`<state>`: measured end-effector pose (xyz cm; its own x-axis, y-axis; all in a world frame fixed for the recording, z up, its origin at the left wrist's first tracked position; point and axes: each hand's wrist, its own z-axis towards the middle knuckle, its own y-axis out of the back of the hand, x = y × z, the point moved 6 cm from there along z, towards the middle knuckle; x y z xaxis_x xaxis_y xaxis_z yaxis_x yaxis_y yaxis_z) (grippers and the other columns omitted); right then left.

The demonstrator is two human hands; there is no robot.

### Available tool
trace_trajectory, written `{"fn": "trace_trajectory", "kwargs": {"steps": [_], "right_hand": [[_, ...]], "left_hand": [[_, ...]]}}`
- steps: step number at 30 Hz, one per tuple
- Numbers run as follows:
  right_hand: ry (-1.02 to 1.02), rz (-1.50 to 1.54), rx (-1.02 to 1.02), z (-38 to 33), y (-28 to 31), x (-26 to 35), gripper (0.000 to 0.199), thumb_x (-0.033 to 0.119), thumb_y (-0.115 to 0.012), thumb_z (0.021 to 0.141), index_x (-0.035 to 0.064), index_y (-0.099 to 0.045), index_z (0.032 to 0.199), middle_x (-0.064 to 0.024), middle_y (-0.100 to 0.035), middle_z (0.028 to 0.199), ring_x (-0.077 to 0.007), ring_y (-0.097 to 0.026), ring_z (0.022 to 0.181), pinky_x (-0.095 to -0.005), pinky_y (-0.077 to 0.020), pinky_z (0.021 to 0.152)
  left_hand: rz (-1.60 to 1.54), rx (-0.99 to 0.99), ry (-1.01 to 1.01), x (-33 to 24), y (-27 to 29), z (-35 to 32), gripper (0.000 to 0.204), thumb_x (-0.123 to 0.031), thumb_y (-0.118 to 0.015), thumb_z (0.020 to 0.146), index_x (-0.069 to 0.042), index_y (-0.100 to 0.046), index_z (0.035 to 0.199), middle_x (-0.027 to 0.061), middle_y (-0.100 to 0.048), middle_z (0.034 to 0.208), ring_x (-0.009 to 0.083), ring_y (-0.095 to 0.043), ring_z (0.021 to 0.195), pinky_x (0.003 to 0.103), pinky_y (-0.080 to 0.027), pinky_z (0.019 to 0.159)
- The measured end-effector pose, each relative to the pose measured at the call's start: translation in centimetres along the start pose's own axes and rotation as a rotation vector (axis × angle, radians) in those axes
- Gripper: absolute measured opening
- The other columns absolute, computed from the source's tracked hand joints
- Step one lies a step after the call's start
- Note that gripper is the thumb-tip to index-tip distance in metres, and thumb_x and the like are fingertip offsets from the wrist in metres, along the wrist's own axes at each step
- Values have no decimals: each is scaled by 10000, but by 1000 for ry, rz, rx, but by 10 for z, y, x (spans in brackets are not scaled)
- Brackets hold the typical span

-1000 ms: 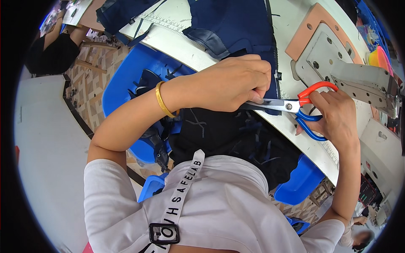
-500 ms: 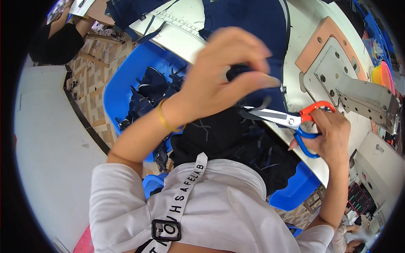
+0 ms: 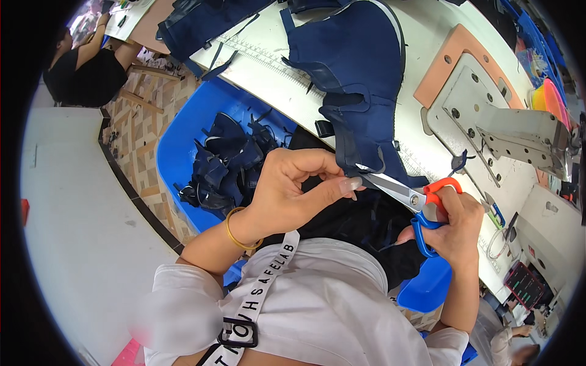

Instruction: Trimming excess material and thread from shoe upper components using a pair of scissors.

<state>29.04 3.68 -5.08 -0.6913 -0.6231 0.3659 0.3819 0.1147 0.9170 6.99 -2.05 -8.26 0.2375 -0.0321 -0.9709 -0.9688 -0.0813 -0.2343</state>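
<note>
A navy fabric piece (image 3: 375,67) with pale edging lies across the white table, its near end hanging at the edge in front of me. My left hand (image 3: 305,189) pinches a strip at that near end between thumb and index finger. In my right hand (image 3: 455,222) is a pair of scissors (image 3: 400,190) with one red and one blue handle loop. Its blades point left, and their tips are at the strip beside my left fingertips. How far the blades part at the fabric is hard to make out.
Left of my lap, a blue bin (image 3: 174,137) holds several dark sewn pieces. A sewing machine (image 3: 519,131) stands on the right of the table. More navy fabric (image 3: 195,27) lies at the far left. Another person (image 3: 88,70) sits beyond the bin.
My left hand has come down from above the fabric and now pinches its near end. The scissors have shifted slightly left and nearer to me. The view has also shifted a little.
</note>
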Motion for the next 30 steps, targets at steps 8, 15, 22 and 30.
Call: {"fn": "trace_trajectory", "kwargs": {"steps": [8,15,22,30], "right_hand": [[159,-159,-157,6,12,14,673,522,-859,362,74,-459,665,-38,-404,557,-226,-427,496,-325,-348,513],[136,-225,-149,7,24,17,617,476,-881,405,85,-485,672,-15,-376,512,-208,-411,456,-298,-345,492],[-459,420,100,-10,3,-23,657,419,-933,412,21,-560,778,50,-354,547,-55,-321,537,-228,-276,484],[-272,648,279,-29,22,-32,608,544,-792,619,10,-582,821,-7,-428,526,-106,-415,484,-243,-355,483]], "left_hand": [[201,44,-145,-8,-5,1,26,-3,-685,791,13,-695,810,72,-655,640,88,-614,562,203,-438,520],[288,46,-220,-17,-7,5,61,-24,-731,745,2,-691,784,72,-649,644,102,-599,559,223,-445,552],[1133,-248,-814,-59,-4,41,337,-180,-804,613,-97,-685,917,48,-673,977,226,-555,1045,371,-355,971],[859,451,-667,-72,-26,71,159,-85,-736,692,-80,-718,849,10,-578,609,154,-489,581,360,-343,912]]}}
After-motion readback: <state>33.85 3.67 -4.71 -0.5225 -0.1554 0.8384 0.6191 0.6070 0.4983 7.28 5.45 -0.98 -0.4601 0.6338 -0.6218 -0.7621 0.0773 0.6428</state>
